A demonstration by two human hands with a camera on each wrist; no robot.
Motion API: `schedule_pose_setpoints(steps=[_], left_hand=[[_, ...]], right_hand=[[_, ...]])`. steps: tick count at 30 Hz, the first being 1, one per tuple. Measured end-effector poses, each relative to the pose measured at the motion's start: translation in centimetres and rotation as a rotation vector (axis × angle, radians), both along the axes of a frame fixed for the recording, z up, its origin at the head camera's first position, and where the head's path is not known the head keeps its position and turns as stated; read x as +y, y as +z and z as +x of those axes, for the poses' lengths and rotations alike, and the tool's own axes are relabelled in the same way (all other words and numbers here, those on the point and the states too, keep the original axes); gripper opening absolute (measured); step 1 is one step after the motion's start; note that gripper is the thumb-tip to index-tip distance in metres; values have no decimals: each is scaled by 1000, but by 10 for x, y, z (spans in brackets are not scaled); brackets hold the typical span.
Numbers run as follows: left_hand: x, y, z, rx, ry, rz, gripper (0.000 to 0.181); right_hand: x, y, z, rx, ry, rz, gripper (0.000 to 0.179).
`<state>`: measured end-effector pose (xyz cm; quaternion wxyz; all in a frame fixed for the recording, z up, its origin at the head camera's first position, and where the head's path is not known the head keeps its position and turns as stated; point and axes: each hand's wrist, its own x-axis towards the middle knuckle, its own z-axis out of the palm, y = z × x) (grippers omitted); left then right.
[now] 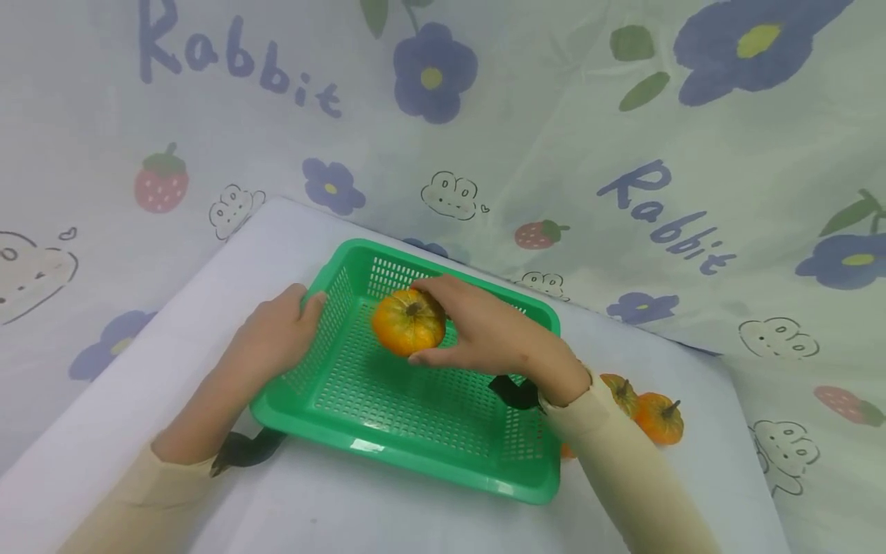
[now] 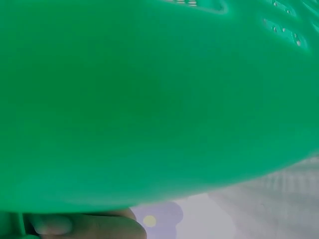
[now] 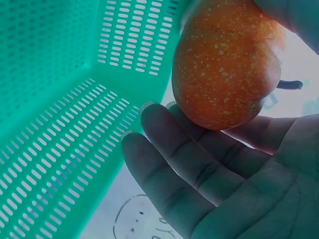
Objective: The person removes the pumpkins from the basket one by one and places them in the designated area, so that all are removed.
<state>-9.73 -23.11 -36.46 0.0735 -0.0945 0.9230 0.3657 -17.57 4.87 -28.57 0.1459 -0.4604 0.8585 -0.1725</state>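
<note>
My right hand (image 1: 484,327) holds a small orange pumpkin (image 1: 408,322) over the green plastic basket (image 1: 415,454). Its thumb and fingers grip the pumpkin's sides, and the dark stem faces up in the head view. Up close in the right wrist view, the pumpkin (image 3: 224,64) shows speckled orange skin, with the slotted basket wall (image 3: 134,40) beside it. My left hand (image 1: 280,331) grips the basket's left rim. In the left wrist view the green wall fills most of the picture, and a few fingers (image 2: 99,226) show below it.
Two more pumpkins, one orange (image 1: 659,418) and one partly behind the right sleeve (image 1: 621,392), sit right of the basket. A bit of orange shows at the basket's right edge. The white table (image 1: 277,231) meets a printed cloth backdrop (image 1: 554,138) behind and at the sides.
</note>
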Motion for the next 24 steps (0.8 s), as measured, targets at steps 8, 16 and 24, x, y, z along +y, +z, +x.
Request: schedule_pose_setpoints(steps=[8, 16, 24], left_hand=[[-2, -1, 1, -11, -5, 21, 58], [-2, -4, 1, -12, 3, 23, 56], [-2, -3, 1, 7, -6, 18, 54]], right_hand=[[30, 3, 27, -25, -25, -14, 87], [60, 6, 49, 14, -98, 59, 90], [107, 3, 67, -9, -242, -21, 89]])
